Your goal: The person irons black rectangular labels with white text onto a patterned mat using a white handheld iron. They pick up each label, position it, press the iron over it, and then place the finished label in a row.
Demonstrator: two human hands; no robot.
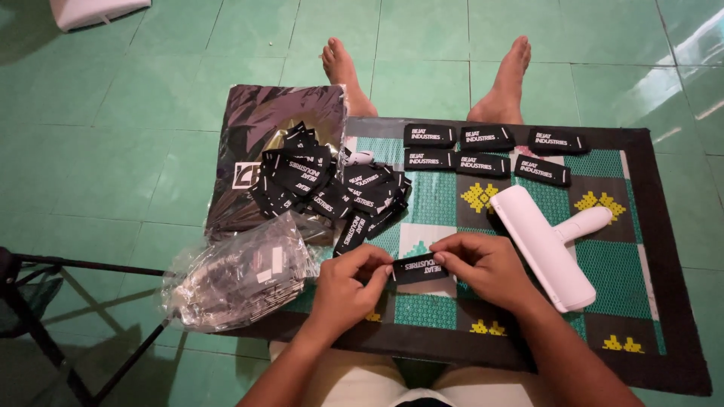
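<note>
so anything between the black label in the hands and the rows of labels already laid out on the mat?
Nothing visible. The black label is pinched at its ends by the left hand and right hand; bare mat lies between it and the laid-out rows. The loose label pile sits left, the white handled tool right.

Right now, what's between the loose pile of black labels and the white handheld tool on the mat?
Head view: only bare patterned mat lies between the label pile and the white tool. The six laid-out labels sit farther up, outside that stretch.
</note>
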